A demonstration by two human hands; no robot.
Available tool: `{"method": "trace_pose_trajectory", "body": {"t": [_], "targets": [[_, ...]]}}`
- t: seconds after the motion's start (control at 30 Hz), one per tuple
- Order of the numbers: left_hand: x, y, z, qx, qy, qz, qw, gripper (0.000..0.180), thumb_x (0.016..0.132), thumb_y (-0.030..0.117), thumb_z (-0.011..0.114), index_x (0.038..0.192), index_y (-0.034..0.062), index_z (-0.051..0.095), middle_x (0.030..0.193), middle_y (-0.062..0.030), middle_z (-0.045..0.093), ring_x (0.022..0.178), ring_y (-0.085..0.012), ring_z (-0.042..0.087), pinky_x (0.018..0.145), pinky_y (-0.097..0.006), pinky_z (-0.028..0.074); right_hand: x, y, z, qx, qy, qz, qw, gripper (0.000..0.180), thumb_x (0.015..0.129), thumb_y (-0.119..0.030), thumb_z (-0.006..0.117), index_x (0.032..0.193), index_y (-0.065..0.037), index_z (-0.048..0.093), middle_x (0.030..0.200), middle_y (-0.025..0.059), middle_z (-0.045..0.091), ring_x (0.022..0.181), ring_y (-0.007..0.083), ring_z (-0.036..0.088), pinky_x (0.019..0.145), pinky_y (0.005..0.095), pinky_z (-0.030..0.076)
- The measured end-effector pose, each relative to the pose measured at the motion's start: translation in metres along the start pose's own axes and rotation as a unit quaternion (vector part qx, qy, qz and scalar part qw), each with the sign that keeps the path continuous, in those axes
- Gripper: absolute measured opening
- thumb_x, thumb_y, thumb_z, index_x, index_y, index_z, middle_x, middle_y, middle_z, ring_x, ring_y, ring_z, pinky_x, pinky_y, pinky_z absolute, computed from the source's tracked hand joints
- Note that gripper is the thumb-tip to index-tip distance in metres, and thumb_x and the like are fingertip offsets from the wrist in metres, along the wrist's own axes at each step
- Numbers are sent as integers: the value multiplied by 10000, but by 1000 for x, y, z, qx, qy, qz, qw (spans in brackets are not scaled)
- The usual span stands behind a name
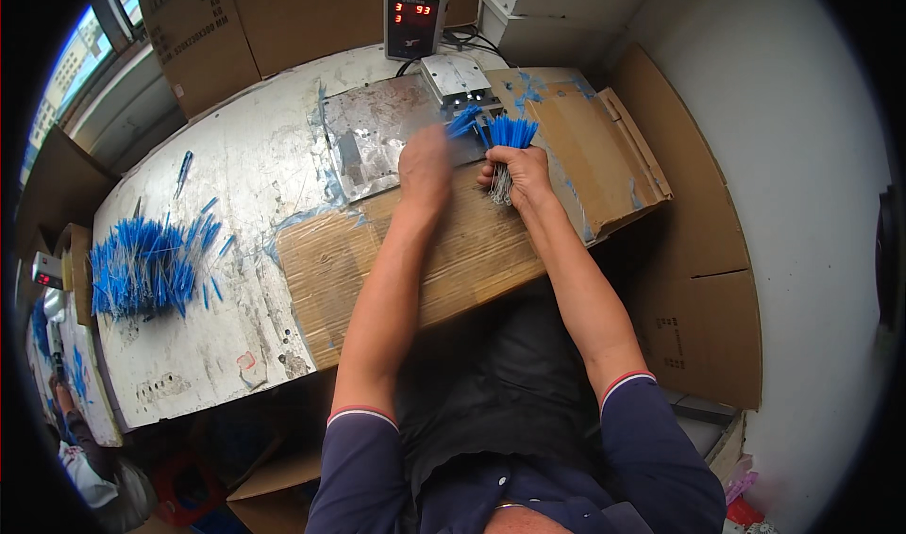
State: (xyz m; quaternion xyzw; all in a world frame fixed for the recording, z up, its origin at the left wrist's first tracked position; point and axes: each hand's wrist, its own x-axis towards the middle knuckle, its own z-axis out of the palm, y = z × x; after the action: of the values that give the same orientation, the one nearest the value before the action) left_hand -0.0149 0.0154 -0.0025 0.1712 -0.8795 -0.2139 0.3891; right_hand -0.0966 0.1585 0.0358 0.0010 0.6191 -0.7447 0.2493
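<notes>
The blue rods [512, 132] in the grip of the right hand [527, 168] looked like smooth plastic, and the thin wires [500, 191] just below this grip were of bare, silvery metal. To the left of it, the flat plate [370, 140] was also metal, shiny in patches and scratched. Nearer than the grip, the cardboard sheet [462, 246] was of matt paper with a ribbed surface. Farther left, the white tabletop [264, 171] appeared rough and worn. Beyond the grip, the digital display [412, 28] had a smooth plastic case.
</notes>
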Motion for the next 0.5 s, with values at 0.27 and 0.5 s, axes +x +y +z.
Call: {"method": "trace_pose_trajectory", "body": {"t": [0.27, 0.5], "targets": [[0, -1, -3, 73, 16, -73, 995, 140, 875, 22, 548, 1004, 39, 600, 923, -155, 671, 886, -357, 660, 763, -456, 532, 1, -1, 10, -34, 20, -10, 999, 68, 757, 47, 679, 732, 84, 627, 645, 164, 626, 497, 255, 639, 448, 383, 567], [2, -1, -10, 65, 64, -97, 991, 128, 866, 21, 535, 977, 44, 595, 901, -145, 652, 871, -344, 643, 742, -446, 518, 10, -5, 27, -82, 70, -21, 994, 96, 768, 58, 688, 714, 82, 612, 667, 167, 617, 468, 244, 605, 429, 378, 556]]}}
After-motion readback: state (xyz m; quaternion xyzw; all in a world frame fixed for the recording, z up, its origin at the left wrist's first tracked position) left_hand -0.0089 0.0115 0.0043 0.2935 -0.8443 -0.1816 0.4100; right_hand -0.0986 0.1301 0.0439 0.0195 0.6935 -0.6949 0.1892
